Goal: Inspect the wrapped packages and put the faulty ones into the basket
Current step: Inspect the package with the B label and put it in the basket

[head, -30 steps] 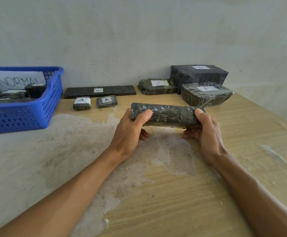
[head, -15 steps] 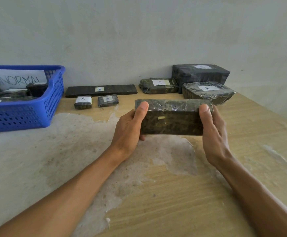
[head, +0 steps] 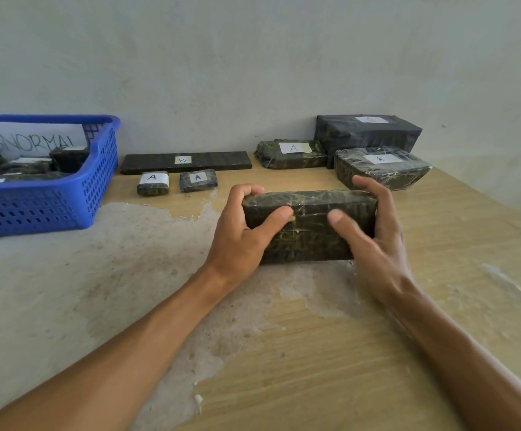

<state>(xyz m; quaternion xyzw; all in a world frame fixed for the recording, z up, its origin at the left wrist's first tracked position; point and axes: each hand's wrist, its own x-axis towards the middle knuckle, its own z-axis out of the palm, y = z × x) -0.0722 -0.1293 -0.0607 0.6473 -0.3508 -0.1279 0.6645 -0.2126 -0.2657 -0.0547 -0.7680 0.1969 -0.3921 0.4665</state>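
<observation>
Head view. Both hands hold one wrapped package (head: 310, 227) between them, over the middle of the worktop (head: 330, 353). Left hand (head: 240, 234) grips the package's left end: thumb laid across the near face, fingers curled over the top edge. Right hand (head: 374, 241) grips the right end the same way, thumb on the near face, fingers wrapped round the far side. Package stands on its long edge, broad face toward the camera; whether its lower edge touches the worktop I cannot tell.

Beyond the left hand, near: two small packages marked A (head: 153, 183) and (head: 198, 180), side by side. Behind those, a long flat package marked B (head: 186, 162) against the wall. Beyond the right hand, just past its fingers: a large package marked A (head: 382, 167); behind that a dark wrapped box (head: 368, 132), label unreadable. Between B and the box, another package marked A (head: 292, 153).

Far left of the left hand, well apart: blue basket (head: 66, 203) with several dark packages inside and a paper sign (head: 32, 140) lettered "ABNORMAL", partly hidden.
</observation>
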